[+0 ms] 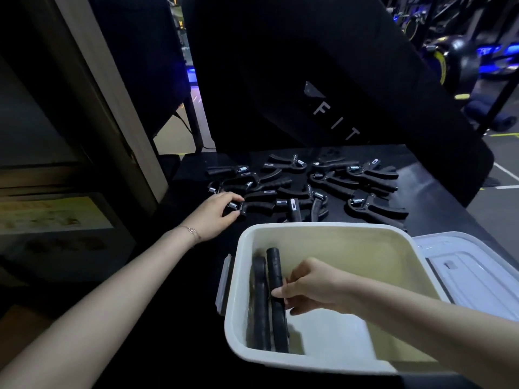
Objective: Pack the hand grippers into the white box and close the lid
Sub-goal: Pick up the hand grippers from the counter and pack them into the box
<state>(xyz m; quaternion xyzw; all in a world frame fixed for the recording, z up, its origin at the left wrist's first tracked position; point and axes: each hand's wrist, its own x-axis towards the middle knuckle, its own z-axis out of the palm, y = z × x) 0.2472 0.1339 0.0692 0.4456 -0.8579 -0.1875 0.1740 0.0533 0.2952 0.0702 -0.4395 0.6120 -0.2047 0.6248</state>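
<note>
White box (pixel 323 230) sits open at near centre-right on a black table (pixel 438 203). Its lid (pixel 474 265) lies flat just right of the box, touching its right rim. A grey latch (pixel 223 284) hangs on the box's left wall.

Inside the box, along the left wall, two black hand grippers stand on edge side by side: left one (pixel 259 304) against the wall, right one (pixel 276 299) touching it. Rest of the box floor is bare and pale.

Right hand (pixel 311 286) reaches into the box from the right, fingers curled around the right gripper's handle about midway, thumb above, fingertips (pixel 278 293) on the black grip.

Left hand (pixel 213 214) is on the table left of the box and beyond its far-left corner, fingers narrowly curled, pinching the spring end of a loose hand gripper (pixel 252 206) between thumb and fingers. Thin bracelet (pixel 191 230) on that wrist.

A scattered pile of hand grippers (pixel 337 181) covers the far part of the table, beyond the box, many overlapping, steel springs showing; exact count cannot be told.

Behind the table leans a large black panel (pixel 323 80) with white letters "FIT". Gym machines (pixel 455 51) with blue lights far right. Wooden frame (pixel 112 108) far left.
</note>
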